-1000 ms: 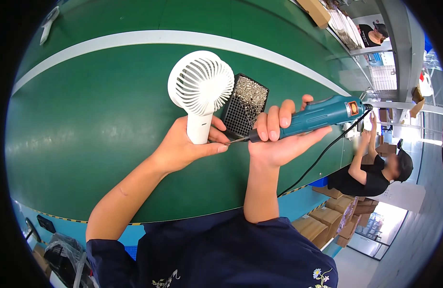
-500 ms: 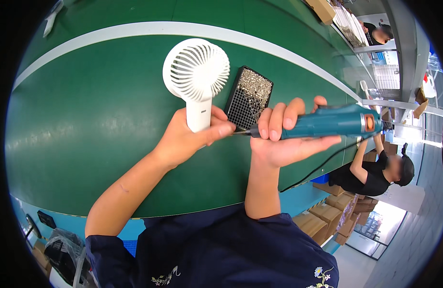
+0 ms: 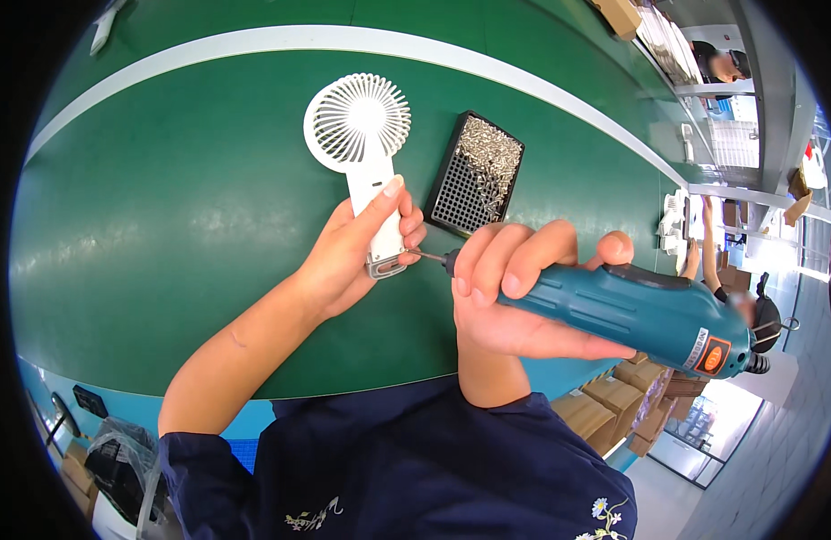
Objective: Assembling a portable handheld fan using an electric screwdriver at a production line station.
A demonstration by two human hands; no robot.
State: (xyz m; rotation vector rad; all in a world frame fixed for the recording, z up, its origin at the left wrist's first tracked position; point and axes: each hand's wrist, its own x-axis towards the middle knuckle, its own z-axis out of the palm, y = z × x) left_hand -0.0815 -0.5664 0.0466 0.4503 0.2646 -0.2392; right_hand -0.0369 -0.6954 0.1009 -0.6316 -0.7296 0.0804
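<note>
- Fingers of the left hand (image 3: 357, 256) clamp the handle of a white handheld fan (image 3: 366, 153), thumb laid along it.
- Fan lies flat on the green tabletop (image 3: 163, 207), its long axis running away from the person, round grille farthest.
- Right hand (image 3: 501, 297) grips a teal electric screwdriver (image 3: 632, 315), bit pointing left at the handle's base.
- Black screw tray (image 3: 474, 175) sits just right of the fan.

green surface (image 3: 163, 207) with a curved white stripe (image 3: 253, 40), black tray of tiny screws (image 3: 477, 173), cardboard boxes (image 3: 632, 396) down below, another person (image 3: 740, 306) working off to the right
</note>
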